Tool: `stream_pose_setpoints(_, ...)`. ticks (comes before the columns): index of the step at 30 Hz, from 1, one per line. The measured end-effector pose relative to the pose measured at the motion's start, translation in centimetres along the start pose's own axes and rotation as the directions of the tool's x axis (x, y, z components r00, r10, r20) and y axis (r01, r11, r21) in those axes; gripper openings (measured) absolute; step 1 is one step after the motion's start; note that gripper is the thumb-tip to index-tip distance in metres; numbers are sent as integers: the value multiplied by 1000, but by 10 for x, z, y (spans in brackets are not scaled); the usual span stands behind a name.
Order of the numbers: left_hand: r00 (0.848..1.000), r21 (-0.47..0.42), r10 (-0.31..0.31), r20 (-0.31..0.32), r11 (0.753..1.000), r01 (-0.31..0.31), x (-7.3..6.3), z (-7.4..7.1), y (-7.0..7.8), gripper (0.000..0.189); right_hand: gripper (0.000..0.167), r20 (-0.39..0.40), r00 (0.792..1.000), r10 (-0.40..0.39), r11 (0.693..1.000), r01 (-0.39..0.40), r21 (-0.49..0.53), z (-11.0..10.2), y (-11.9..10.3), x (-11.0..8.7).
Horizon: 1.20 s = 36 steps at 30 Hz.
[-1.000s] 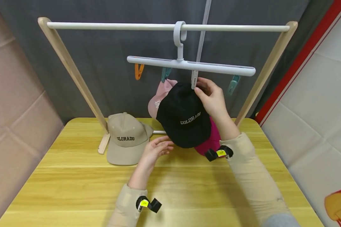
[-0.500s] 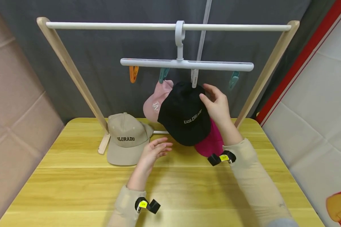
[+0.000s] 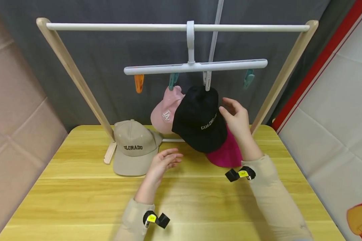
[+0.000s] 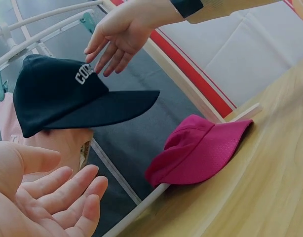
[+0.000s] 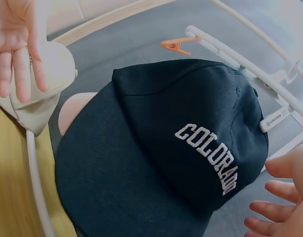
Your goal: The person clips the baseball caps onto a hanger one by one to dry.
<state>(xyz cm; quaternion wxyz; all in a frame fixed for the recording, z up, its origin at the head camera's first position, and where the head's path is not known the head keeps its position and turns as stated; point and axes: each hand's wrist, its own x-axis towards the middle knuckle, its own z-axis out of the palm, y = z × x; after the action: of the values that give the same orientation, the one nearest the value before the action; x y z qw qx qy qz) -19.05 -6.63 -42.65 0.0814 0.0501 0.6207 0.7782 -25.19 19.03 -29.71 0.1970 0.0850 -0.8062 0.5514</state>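
A black cap lettered COLORADO (image 3: 199, 124) hangs from the white clip (image 3: 207, 82) on a white hanger (image 3: 229, 65). To its left a pink cap (image 3: 164, 115) hangs from a teal clip (image 3: 173, 80), partly behind the black one. My right hand (image 3: 237, 117) is just right of the black cap, fingers loosely bent and holding nothing. Low in front of the caps my left hand (image 3: 163, 164) is held in the air, palm up and fingers relaxed in the left wrist view. A magenta cap (image 4: 201, 148) lies on the table, partly hidden by the black cap in the head view.
A beige cap (image 3: 134, 147) sits on the wooden table (image 3: 78, 201), left of my left hand. The hanger hooks over the white rail (image 3: 123, 27) of a wooden-legged rack. An orange clip (image 3: 139, 83) and another teal clip (image 3: 248, 79) hang from its ends.
My right hand has come off the white clip and moved down and right. The hanger has swung, its right end rising and left end dropping, the caps swaying with it. My left hand barely moves.
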Motion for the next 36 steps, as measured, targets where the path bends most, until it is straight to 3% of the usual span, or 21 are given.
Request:
stream_pose_setpoints(21,997,72,-16,73,997,11,5,29,-8,30,39,-57,983,175,982,-170,84,-20,26,-23)
stream_pose_setpoints(29,995,94,-34,94,995,25,8,35,-17,34,41,-85,953,291,953,-281,114,-32,38,-35)
stream_pose_setpoints(36,996,104,-42,73,994,34,13,39,-21,35,41,-115,925,362,928,-345,140,-40,53,-46)
